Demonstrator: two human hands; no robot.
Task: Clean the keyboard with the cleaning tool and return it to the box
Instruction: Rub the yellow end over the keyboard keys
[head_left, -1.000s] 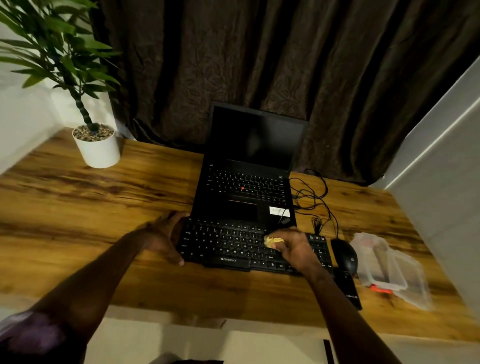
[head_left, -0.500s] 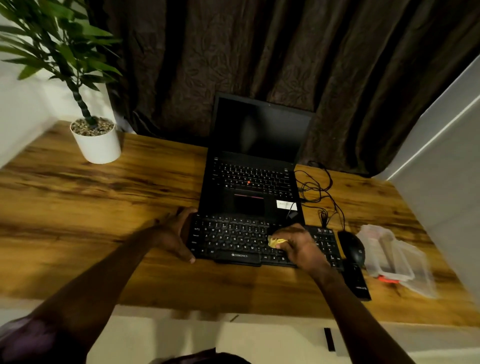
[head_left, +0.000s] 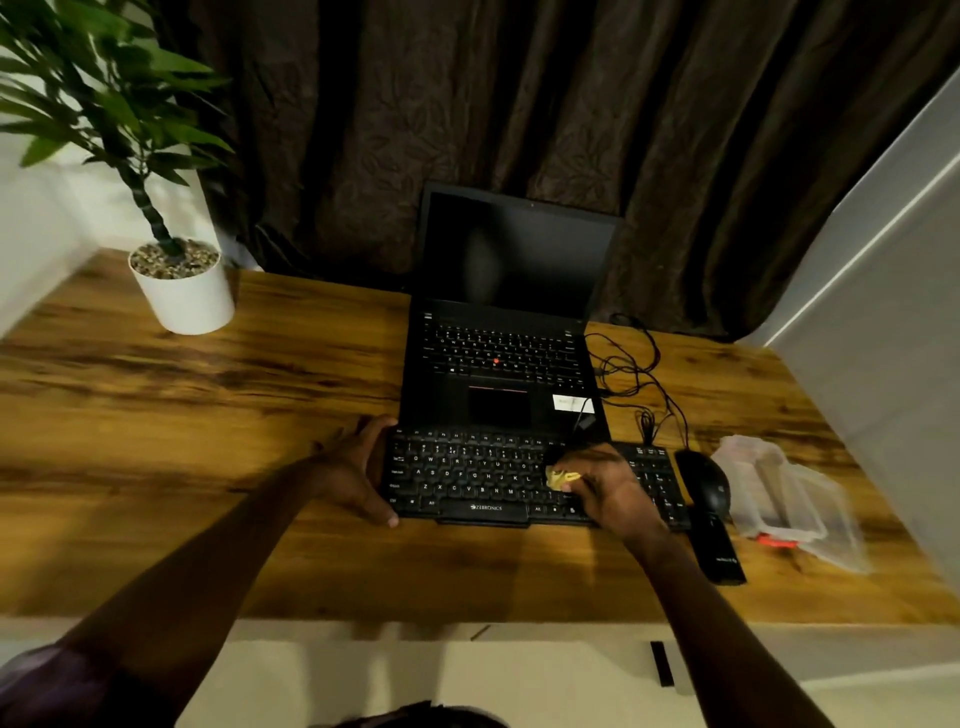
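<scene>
On the brown wooden desk (head_left: 208, 415), a flat black keyboard (head_left: 467, 478) with white letters lies right in front of an open black laptop (head_left: 498, 405), and its far edge touches the laptop's front. The left hand (head_left: 353, 467) grips the keyboard's left end, with the thumb on the near edge and the fingers curled over the far edge. The right hand (head_left: 613, 491) rests on the keys to the right of the middle and pinches a small yellow cleaning tool (head_left: 560, 478) between thumb and fingers, and the tool touches the keys. Just beside the keyboard's right end sits a round black mouse (head_left: 706, 483), with a long black stick-shaped thing (head_left: 719, 553) lying in front of it. Further right lies a clear plastic box (head_left: 779, 499) with a little red clip. It looks open, but it is blurry, and it is well apart from the tool. Thin black wires (head_left: 639, 374) curl beside the laptop. A green plant in a round white pot (head_left: 182, 296) stands at the far left corner. Dark brown curtains (head_left: 467, 104) hang behind the desk.
</scene>
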